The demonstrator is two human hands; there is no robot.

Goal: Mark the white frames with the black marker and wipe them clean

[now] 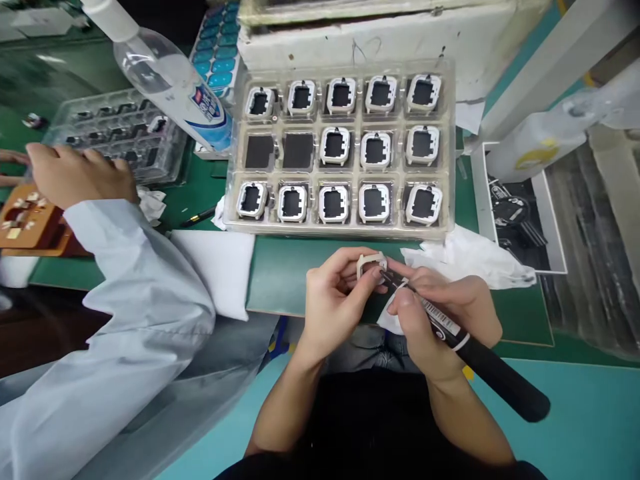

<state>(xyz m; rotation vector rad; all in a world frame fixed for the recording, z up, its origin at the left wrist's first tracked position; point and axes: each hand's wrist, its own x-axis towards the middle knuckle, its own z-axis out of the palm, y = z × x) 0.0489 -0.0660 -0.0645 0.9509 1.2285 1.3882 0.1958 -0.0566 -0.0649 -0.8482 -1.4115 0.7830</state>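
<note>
Between the thumb and fingers of my left hand (pixel 335 300) is a small white watch case frame (pixel 367 260), held over the table's front edge. My right hand (pixel 440 307) grips a black marker pen (pixel 500 377) with a barcode label, its cap end pointing down to the right. The pen's tip end meets the frame; my fingers partly hide the contact. A bit of white cloth (pixel 390 317) hangs below the pen. Just beyond my hands lies a clear plastic tray (pixel 340 232) with several similar white frames in its compartments; two compartments in the middle row hold none.
To the left, a co-worker's sleeve (pixel 145 287) and hand (pixel 80 173) reach over an orange fixture (pixel 30 220). A clear bottle (pixel 165 80) stands behind. White cloth (pixel 470 257) and a white box (pixel 555 247) with black parts are at right.
</note>
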